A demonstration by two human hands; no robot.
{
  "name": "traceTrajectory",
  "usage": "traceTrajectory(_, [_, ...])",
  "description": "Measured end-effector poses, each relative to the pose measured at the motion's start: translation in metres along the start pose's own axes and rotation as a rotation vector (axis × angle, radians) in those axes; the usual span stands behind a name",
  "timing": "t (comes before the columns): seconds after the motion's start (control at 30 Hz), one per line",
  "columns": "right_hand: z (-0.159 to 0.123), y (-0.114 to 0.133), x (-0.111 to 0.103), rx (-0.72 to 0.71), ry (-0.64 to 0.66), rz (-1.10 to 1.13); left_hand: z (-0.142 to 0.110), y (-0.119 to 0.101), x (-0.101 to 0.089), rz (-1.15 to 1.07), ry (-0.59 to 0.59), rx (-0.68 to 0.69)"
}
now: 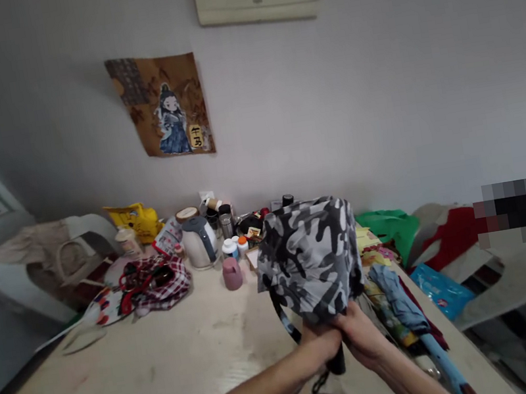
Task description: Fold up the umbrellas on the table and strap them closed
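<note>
A folding umbrella with a grey, black and white camouflage canopy stands up in front of me, over the table. Its cloth hangs loosely gathered, not spread out. My left hand is closed round the umbrella just below the canopy, above its black handle. Close against it, my right hand grips the lower part of the cloth. A dark strap dangles on the canopy's left side, and a thin cord loop hangs by the handle. The fingertips of both hands are partly hidden.
On the table stand a white kettle, a pink cup and several bottles. A plaid cloth bundle lies left. Folded umbrellas and cloths line the right edge. White chairs flank the table, one holding a blue packet.
</note>
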State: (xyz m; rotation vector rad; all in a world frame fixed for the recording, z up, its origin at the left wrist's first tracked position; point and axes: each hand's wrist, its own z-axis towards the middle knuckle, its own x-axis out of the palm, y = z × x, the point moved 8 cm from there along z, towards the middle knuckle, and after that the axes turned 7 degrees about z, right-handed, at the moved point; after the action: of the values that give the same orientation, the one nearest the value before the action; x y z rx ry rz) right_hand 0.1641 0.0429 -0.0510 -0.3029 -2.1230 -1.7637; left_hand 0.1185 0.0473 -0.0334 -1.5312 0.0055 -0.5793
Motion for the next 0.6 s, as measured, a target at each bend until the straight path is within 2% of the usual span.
traceTrajectory(0.1, [-0.001,0.004,-0.005,-0.023,-0.052,-0.003,-0.004,-0.007,-0.004,0.223,-0.028,0.041])
traceTrajectory(0.17, [-0.002,0.007,-0.01,-0.026,-0.11,-0.027,-0.01,-0.01,-0.007,0.526,-0.027,0.07])
traceTrajectory(0.27, [-0.002,0.014,-0.018,-0.062,-0.161,-0.061,-0.023,-0.012,-0.002,1.053,0.061,0.103])
traceTrajectory(0.33, [0.0,0.021,-0.025,-0.099,-0.178,-0.06,-0.034,-0.019,0.003,1.197,0.135,0.153])
traceTrajectory(0.4, [0.001,0.03,-0.037,-0.129,-0.221,-0.072,-0.044,-0.034,0.006,1.206,0.184,0.242])
traceTrajectory(0.47, [0.0,0.041,-0.05,-0.135,-0.249,-0.118,-0.05,-0.057,-0.001,1.108,0.191,0.345])
traceTrajectory(0.53, [-0.001,0.052,-0.056,-0.113,-0.197,-0.142,-0.047,-0.082,-0.024,0.949,0.113,0.418])
traceTrajectory(0.6, [-0.006,0.058,-0.056,-0.055,-0.094,-0.095,-0.033,-0.1,-0.061,0.772,-0.077,0.4])
